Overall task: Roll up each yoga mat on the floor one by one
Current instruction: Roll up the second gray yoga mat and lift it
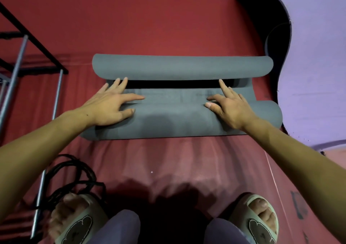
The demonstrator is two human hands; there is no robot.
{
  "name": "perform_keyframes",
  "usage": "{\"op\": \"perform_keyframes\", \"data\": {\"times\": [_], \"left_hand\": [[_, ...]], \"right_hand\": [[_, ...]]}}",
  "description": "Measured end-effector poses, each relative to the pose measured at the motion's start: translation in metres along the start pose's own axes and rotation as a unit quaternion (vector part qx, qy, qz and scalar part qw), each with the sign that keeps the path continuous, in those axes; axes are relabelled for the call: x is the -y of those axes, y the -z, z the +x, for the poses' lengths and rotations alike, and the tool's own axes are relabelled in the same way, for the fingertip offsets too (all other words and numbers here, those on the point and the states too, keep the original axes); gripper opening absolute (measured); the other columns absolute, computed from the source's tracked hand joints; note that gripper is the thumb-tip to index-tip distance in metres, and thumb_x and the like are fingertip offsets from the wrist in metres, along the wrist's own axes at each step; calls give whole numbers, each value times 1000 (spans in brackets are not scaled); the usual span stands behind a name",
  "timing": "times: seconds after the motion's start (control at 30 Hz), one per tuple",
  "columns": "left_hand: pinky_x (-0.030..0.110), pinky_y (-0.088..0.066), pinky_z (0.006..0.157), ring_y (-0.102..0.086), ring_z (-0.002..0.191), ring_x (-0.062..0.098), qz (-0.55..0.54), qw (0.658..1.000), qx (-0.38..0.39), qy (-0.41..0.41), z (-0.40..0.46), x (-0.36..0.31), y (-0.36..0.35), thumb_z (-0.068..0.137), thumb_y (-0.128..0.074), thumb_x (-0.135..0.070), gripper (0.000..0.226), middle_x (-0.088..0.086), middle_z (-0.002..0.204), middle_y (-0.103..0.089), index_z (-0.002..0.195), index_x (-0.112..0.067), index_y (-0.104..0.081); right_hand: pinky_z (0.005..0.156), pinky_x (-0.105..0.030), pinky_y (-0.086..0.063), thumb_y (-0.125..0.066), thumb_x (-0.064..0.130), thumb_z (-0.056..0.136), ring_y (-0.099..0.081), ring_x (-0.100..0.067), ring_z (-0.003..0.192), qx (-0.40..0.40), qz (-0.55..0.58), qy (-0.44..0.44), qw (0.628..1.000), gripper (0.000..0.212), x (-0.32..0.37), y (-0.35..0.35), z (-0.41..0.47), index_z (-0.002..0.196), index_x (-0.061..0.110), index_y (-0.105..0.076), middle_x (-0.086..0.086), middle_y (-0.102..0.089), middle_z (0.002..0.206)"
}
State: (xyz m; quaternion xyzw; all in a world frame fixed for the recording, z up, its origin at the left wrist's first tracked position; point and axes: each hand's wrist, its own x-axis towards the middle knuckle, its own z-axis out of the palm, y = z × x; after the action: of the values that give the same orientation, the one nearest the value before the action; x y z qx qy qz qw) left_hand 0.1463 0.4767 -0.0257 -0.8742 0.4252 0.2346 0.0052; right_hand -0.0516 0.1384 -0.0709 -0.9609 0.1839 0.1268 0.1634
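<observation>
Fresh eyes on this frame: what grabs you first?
The grey yoga mat at centre, lying on the red floor, with a rolled part near the person and another curled end at its far side. Both hands lie flat on the near roll with fingers spread: the left hand towards its left end, the right hand towards its right end. A purple mat with a dark underside curls along the right edge.

Both hands (230, 110) flat on grey mat (168, 120)
</observation>
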Motion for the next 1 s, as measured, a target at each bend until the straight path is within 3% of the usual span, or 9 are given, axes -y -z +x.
{"op": "perform_keyframes", "data": {"times": [0.1, 0.17, 0.27, 0.33, 0.47, 0.57, 0.7, 0.83, 1.0], "left_hand": [[60, -9, 128, -2, 161, 35, 31, 999, 12, -12, 2, -18, 7, 100, -50, -34, 63, 5, 175, -5, 152, -64, -33], [57, -23, 125, -18, 159, 33, 52, 999, 9, -12, 4, -26, 10, 96, -51, -32, 63, 1, 173, -21, 150, -62, -38], [48, -45, 105, -50, 134, 25, 66, 998, -9, 7, 2, -33, 10, 90, -48, -44, 58, -6, 153, -52, 146, -58, -47], [45, -48, 96, -55, 126, 23, 63, 998, -17, 20, 0, -38, 5, 83, -38, -62, 66, -8, 142, -58, 147, -54, -49], [44, -47, 95, -56, 123, 21, 104, 993, -47, 20, -3, -40, -10, 65, -36, -99, 104, -10, 139, -57, 154, -46, -43], [46, -46, 100, -55, 126, 22, 134, 990, -48, 9, -4, -38, -17, 54, -53, -103, 127, -6, 142, -55, 160, -37, -35], [47, -39, 112, -44, 143, 27, 118, 992, -50, 7, -1, -38, -16, 56, -63, -96, 127, 1, 156, -49, 162, -33, -33], [51, -23, 126, -13, 160, 32, 96, 995, -29, 10, 1, -40, -12, 58, -68, -93, 129, 14, 173, -14, 165, -35, -25], [49, -20, 126, -6, 161, 30, 60, 998, -15, 25, 2, -42, -7, 59, -73, -89, 127, 18, 174, -6, 164, -40, -21]], "right_hand": [[125, -57, -25, -19, 90, 85, -25, -39, 156, -47, 13, 12, 999, 84, -1, -4, 4, 137, 42, -65, -4, -6, 176], [123, -57, -30, -12, 96, 81, -30, -40, 154, -67, 15, 21, 997, 95, -6, -8, 7, 136, 40, -67, -5, -8, 175], [124, -57, -28, -9, 93, 84, -28, -41, 154, -66, 9, 22, 998, 96, -5, -8, 7, 137, 38, -67, -6, -8, 175], [126, -56, -24, -16, 87, 85, -24, -42, 155, -53, 10, 14, 998, 89, -2, -5, 6, 138, 36, -67, -7, -7, 175], [123, -58, -29, -33, 83, 90, -30, -39, 154, -59, 34, 2, 998, 75, 4, -1, 7, 132, 34, -71, -10, -13, 174], [122, -58, -30, -51, 63, 99, -34, -34, 153, -60, 41, -15, 997, 49, 13, 4, 7, 131, 32, -73, -8, -16, 174], [121, -60, -30, -51, 56, 103, -37, -33, 151, -60, 36, -17, 997, 43, 17, 5, 9, 131, 31, -73, -9, -17, 174], [119, -56, -36, -63, 46, 100, -42, -32, 148, -83, 78, -6, 994, 30, 17, 10, 7, 115, 25, -78, -13, -29, 169], [110, -41, -46, -68, 37, 99, -59, -31, 120, -119, 78, 28, 990, 25, 13, 11, 0, 111, 17, -79, -12, -56, 131]]}}
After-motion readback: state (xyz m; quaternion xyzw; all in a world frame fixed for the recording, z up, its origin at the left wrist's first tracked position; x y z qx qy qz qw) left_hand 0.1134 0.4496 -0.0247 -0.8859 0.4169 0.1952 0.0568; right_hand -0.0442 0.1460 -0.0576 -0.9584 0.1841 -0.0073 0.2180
